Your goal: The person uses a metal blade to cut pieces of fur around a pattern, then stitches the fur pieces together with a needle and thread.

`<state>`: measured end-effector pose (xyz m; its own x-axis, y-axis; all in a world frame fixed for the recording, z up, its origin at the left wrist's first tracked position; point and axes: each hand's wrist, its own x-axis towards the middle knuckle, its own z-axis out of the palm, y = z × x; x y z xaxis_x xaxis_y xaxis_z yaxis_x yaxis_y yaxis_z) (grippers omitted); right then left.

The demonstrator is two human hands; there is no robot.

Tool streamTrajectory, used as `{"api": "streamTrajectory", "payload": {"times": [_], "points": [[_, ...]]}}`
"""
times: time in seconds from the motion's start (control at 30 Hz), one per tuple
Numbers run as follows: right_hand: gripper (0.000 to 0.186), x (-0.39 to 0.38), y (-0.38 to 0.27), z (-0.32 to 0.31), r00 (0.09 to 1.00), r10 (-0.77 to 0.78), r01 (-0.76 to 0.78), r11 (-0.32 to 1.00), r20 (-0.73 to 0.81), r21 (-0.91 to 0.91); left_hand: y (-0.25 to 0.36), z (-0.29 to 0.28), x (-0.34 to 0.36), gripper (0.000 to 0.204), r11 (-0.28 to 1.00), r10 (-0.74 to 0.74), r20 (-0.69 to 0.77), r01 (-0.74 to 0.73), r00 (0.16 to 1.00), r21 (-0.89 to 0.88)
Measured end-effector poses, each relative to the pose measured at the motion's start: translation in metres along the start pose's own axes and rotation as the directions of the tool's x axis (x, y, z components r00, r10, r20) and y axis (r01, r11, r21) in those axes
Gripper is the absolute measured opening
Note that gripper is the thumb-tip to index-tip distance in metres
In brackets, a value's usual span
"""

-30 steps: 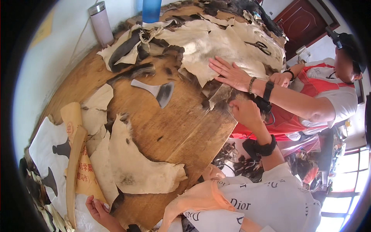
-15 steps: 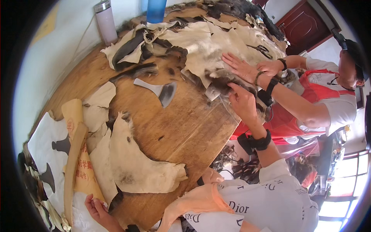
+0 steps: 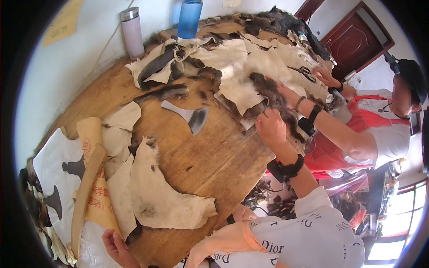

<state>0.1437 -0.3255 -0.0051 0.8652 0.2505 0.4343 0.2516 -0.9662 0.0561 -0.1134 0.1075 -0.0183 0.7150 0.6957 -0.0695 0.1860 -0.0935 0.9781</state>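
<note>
Your right hand (image 3: 270, 127) is up at the far right edge of the wooden table (image 3: 214, 156), fingers drawn together and pinching the edge of a strip of dark fur (image 3: 273, 96). That fur runs away from your grip toward the pile of pale hides (image 3: 237, 67), lying on top of them. Just beyond your grip, a co-worker's hand (image 3: 290, 96) presses on the same fur; a 2nd hand of theirs (image 3: 324, 77) rests farther out, beside a pair of scissors (image 3: 304, 71).

Your left hand (image 3: 117, 246) is at the near edge of the table, well apart from the right one. Its fingers are curled at the white sheet there, but you cannot tell whether they clamp anything. Just above it lies a large cream hide piece (image 3: 165, 196), and beside that a long tan roll (image 3: 87, 187).

Between your 2 hands, nearer the right grip, a grey scraper blade (image 3: 190, 116) lies flat on bare wood. At the far rim stand a pale flask (image 3: 133, 33) and a blue bottle (image 3: 190, 18).
</note>
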Motion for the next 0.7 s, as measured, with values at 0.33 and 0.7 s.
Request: {"api": "streamTrajectory", "payload": {"times": [0.33,0.7], "points": [[0.01,0.002,0.008,0.013,1.0,0.017,-0.017,0.984,-0.002,-0.179,0.009,0.017,-0.002,0.01,0.999,-0.035,0.084,0.033,0.996,0.029],[0.012,0.029,-0.103,-0.091,0.945,-0.281,0.029,0.576,0.165,0.817,0.071,0.057,0.012,0.027,0.996,-0.045,0.446,0.077,0.894,-0.054]]}}
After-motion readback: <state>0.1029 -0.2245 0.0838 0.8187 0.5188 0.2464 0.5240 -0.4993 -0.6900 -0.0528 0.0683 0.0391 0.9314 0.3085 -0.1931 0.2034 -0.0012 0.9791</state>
